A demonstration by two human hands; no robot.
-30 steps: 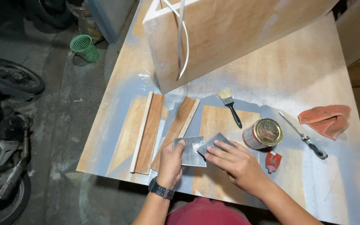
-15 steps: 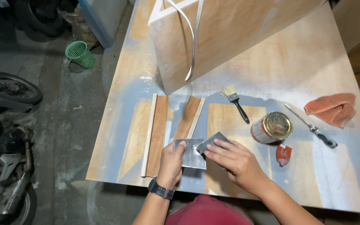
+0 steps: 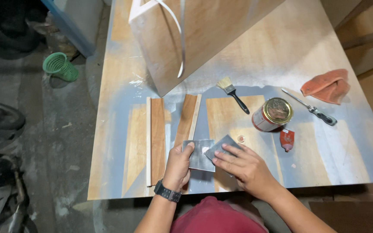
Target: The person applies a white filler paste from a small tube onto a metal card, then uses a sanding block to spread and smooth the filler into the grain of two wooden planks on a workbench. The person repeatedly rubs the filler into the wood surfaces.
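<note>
My left hand (image 3: 178, 166), with a black watch on its wrist, pinches the left edge of a grey sandpaper sheet (image 3: 199, 155) lying on the table near the front edge. My right hand (image 3: 242, 166) presses its fingers on a second grey piece of sandpaper (image 3: 224, 144) that overlaps the first sheet's right side. Under and beside my left hand lies a narrow wooden strip (image 3: 188, 118), and a longer wooden strip (image 3: 155, 138) lies to its left.
A paint-stained plywood table (image 3: 320, 159) carries a metal can (image 3: 273, 113), a paintbrush (image 3: 234, 94), a small red tube (image 3: 287, 140), a screwdriver (image 3: 314, 110), an orange rag (image 3: 328, 85) and a big wooden box (image 3: 195, 39). A green basket (image 3: 60, 66) lies on the floor at left.
The view has shifted so the table sits further right and lower in frame. Both hands stay on the sandpaper pieces in nearly the same spot.
</note>
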